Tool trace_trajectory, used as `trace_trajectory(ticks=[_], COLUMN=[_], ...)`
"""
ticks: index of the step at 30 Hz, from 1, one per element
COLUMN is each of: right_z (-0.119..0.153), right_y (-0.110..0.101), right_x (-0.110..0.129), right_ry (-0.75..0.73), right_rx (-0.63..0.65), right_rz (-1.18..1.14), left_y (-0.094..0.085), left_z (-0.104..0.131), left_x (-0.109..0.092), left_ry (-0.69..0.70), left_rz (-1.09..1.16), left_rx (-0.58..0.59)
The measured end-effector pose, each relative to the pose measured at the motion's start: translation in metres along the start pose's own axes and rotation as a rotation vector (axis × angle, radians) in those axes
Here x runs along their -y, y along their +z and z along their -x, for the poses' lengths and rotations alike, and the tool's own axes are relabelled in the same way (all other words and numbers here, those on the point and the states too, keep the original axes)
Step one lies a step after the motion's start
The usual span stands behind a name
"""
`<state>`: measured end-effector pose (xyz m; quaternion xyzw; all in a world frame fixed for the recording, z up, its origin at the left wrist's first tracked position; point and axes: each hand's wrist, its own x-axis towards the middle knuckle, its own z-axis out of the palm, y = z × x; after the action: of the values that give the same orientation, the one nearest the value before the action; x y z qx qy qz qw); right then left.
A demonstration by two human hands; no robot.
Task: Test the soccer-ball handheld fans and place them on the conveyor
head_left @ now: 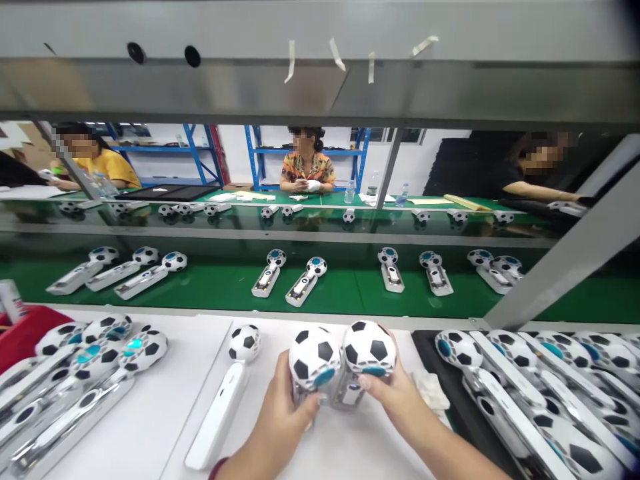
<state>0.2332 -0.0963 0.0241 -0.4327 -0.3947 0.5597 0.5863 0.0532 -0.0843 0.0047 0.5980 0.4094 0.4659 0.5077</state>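
Observation:
My left hand (283, 413) is wrapped around a handheld fan (314, 353) with a white-and-black soccer-ball head and a blue disc on its lower side. In my right hand (395, 397) is a matching soccer-ball fan (369, 348), its head side by side with the first one. Both handles point down toward me and are partly hidden by my fingers and thumbs. To the left of my left hand lies another such fan (220, 413) on the white work surface, its closed white handle back facing up. A crumpled white cloth (430, 392) is near my right hand.
Several fans (95, 387) are piled at left beside a red bin (37, 330). A black tray (470, 400) holds rows of fans at right. Beyond runs a green conveyor (350, 287) carrying spaced fans. A slanted metal post (565, 233) and overhead beam frame the bench; people sit opposite.

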Motion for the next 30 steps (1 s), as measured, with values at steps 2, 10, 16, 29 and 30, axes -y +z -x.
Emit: trace_trajectory(ticks=[2, 10, 16, 29, 30], right_z=[-0.001, 0.002, 0.014, 0.018, 0.018], right_y=[-0.006, -0.001, 0.01, 0.011, 0.01], right_x=[-0.007, -0.028, -0.017, -0.002, -0.002], right_ry=[0.095, 0.235, 0.375, 0.395, 0.402], right_rx=[0.147, 0.348, 0.4, 0.403, 0.404], right_rz=[0.118, -0.082, -0.298, -0.333, -0.34], left_y=[-0.003, -0.007, -0.01, -0.008, -0.008], left_z=[0.007, 0.012, 0.015, 0.02, 0.02], left_x=[0.008, -0.002, -0.021, -0.032, -0.032], left_ry=[-0.086, -0.475, -0.493, -0.527, -0.529], left_rz=[-0.015, 0.642, 0.673, 0.573, 0.569], left_rx=[-0.02, 0.141, 0.147, 0.131, 0.13])
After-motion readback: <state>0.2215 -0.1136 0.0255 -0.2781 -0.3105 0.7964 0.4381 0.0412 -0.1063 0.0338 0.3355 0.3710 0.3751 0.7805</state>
